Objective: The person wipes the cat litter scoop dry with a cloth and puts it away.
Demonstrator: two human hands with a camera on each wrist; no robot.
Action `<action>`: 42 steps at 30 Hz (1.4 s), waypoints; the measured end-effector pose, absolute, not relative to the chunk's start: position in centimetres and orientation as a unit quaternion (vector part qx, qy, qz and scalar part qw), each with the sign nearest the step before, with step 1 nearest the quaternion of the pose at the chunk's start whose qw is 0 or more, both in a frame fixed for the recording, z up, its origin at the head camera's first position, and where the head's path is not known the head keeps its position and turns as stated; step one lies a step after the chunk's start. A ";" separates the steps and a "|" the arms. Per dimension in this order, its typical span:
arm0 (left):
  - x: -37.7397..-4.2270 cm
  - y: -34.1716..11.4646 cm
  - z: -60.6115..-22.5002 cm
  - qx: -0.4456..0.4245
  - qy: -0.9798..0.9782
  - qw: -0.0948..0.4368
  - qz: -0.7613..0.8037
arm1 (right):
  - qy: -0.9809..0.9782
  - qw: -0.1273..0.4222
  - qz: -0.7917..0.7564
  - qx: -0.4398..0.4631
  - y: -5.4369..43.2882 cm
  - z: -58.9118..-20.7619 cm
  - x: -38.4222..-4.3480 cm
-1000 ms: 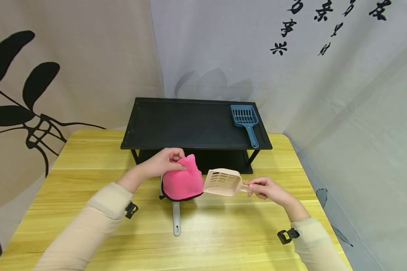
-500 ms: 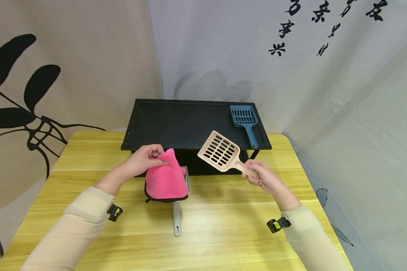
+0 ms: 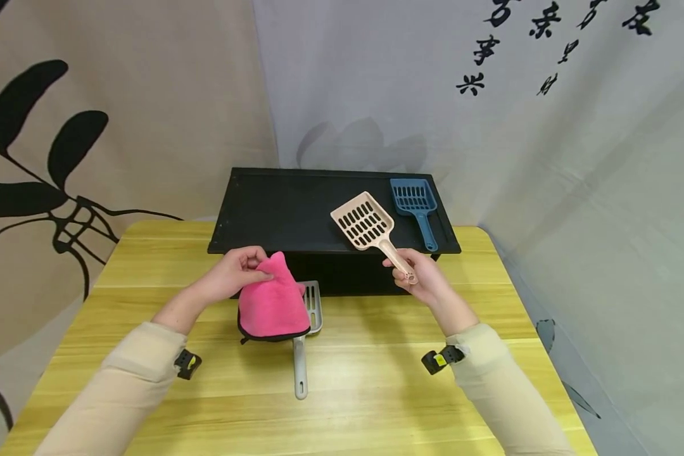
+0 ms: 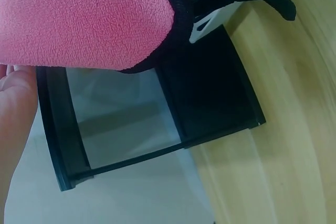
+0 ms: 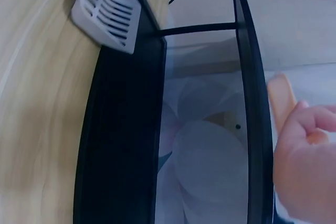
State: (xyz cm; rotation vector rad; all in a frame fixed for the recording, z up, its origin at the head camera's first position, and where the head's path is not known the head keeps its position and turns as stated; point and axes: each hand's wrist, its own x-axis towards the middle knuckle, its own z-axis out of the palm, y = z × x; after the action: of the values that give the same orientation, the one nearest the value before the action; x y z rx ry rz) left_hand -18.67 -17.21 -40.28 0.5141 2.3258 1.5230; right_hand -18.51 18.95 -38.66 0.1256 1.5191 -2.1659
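Observation:
My left hand (image 3: 236, 272) pinches the top of a pink fleece piece with black trim (image 3: 270, 304), shaped like a small pouch or hood; its exact kind I cannot tell. It hangs over part of a grey litter scoop (image 3: 300, 370), whose handle points toward me on the table. In the left wrist view the pink fleece (image 4: 89, 19) fills the upper left beside the hand (image 4: 16, 108). My right hand (image 3: 422, 275) grips a beige litter scoop (image 3: 385, 242) by its handle, its slotted head overlapping the rack's top. The right wrist view shows the handle end (image 5: 281, 100) above the fingers.
A black two-tier rack (image 3: 285, 209) stands at the back of the wooden table (image 3: 365, 392). On its top right lies a blue litter scoop (image 3: 427, 234), handle toward me. A printed curtain (image 3: 348, 76) hangs behind the table.
The right hand has raised the beige scoop up and away, turning its slotted face into view. The left hand has shifted left with the pink fleece, uncovering more of the grey scoop.

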 end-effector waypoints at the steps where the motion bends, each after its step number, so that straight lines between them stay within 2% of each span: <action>1: -18.7 -17.2 -40.3 0.179 0.812 0.156 0.533 | 0.553 0.241 -0.796 0.055 18.8 -38.6 -18.6; 5: -18.6 -17.2 -40.4 0.178 0.811 0.157 0.535 | 0.568 0.223 -0.788 0.082 18.2 -38.4 -18.8; 11: -18.5 -17.3 -40.3 0.173 0.807 0.160 0.541 | 0.635 0.212 -0.739 0.071 18.2 -38.5 -18.9; 22: -18.3 -17.8 -39.8 0.169 0.812 0.137 0.541 | 0.675 0.244 -0.695 0.044 21.2 -38.6 -17.6; 29: -18.2 -18.1 -39.8 0.159 0.824 0.137 0.527 | 0.704 0.249 -0.664 0.042 20.8 -38.3 -17.2; 42: -17.8 -18.5 -40.0 0.142 0.821 0.143 0.534 | 0.700 0.204 -0.680 0.075 18.5 -38.2 -18.4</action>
State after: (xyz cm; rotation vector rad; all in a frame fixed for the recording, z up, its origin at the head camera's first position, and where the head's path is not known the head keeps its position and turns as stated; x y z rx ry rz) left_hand -17.82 -18.48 -40.00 0.4096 2.3694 1.5389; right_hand -18.38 18.48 -38.22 0.2104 1.9533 -1.8968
